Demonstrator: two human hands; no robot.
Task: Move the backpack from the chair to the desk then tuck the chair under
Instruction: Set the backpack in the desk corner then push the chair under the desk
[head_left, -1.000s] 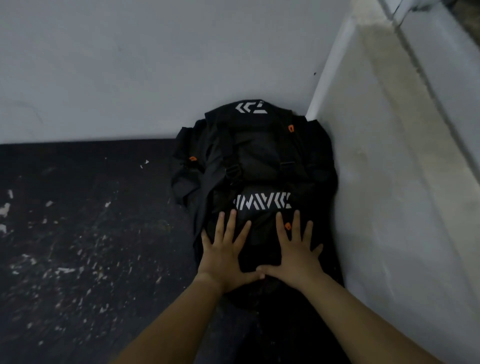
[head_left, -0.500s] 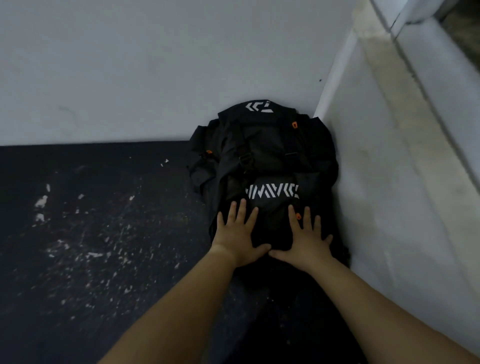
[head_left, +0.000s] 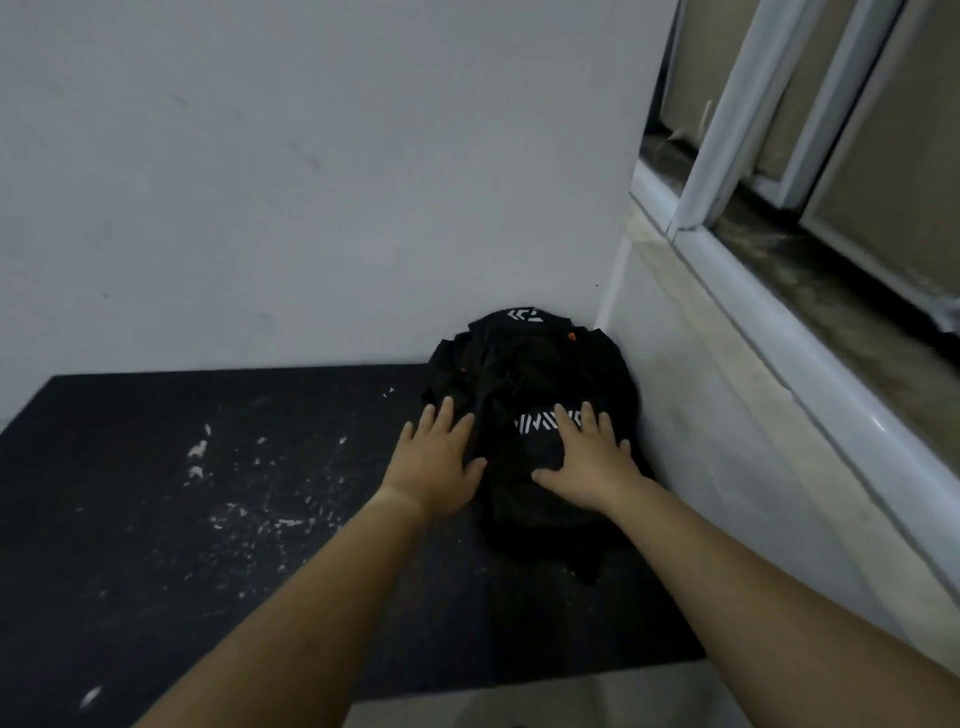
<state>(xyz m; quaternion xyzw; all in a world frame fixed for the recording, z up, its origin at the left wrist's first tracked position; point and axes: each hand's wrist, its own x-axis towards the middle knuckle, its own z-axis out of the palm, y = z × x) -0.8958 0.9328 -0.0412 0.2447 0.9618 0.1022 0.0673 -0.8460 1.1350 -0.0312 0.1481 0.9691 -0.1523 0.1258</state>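
A black backpack (head_left: 524, 374) with white lettering and small orange tabs lies on the dark desk top (head_left: 208, 519), pushed into the corner where two pale walls meet. My left hand (head_left: 434, 462) rests flat on the bag's left side, fingers spread. My right hand (head_left: 587, 460) lies flat on its front, covering part of the white lettering, fingers spread too. Neither hand grips the fabric. No chair is in view.
The desk's black surface carries white scuffs and flecks on its left half. Its front edge (head_left: 519, 686) runs along the bottom, with pale floor below. A window frame (head_left: 727, 156) and sill rise above the right wall.
The view has pulled back and up, so the bag looks smaller and farther off. My hands have spread apart, the left sliding onto the bag's left side. The window has come into view.
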